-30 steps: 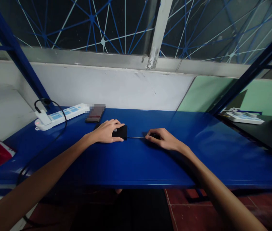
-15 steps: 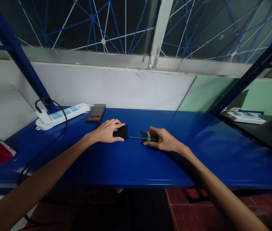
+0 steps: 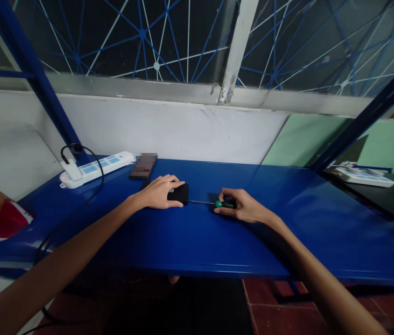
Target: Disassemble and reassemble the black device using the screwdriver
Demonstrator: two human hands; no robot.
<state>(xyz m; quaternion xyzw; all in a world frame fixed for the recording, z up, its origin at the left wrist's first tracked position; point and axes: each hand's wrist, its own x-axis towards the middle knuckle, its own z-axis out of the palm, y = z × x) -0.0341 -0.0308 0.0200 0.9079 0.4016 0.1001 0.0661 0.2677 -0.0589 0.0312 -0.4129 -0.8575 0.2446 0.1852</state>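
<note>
One black box (image 3: pixel 181 194) lies flat around the middle of the tabletop (image 3: pixel 169 244), partly covered by the left hand (image 3: pixel 157 191), whose grip spans it, thumb along the near edge and fingers towards the far one. Level with its right end, a screwdriver (image 3: pixel 218 204) points its thin shaft at the box; whether the tip touches cannot be told. The grip of the right hand (image 3: pixel 245 206) curls around the green and black handle, thumb below and fingers above; how firmly it squeezes does not show.

As I judge it, the likeliest trouble is the tip skidding off the box's narrow end, if the shaft sits at a slant or the handle is held loosely. A push from the right could also slide the box over the smooth surface, should the left hand press too lightly; a slip upward would send the tip towards those fingers.

The tabletop is glossy blue. At its back left lie a dark phone (image 3: pixel 143 167) and a white power strip (image 3: pixel 116 161) with a glowing red light and a black cable (image 3: pixel 102 179). Behind rises a pale wall (image 3: pixel 169 132), below dark windows crossed by blue and white lines; a green panel (image 3: pixel 301 139) stands right, red tiles (image 3: pixel 264 304) below.
</note>
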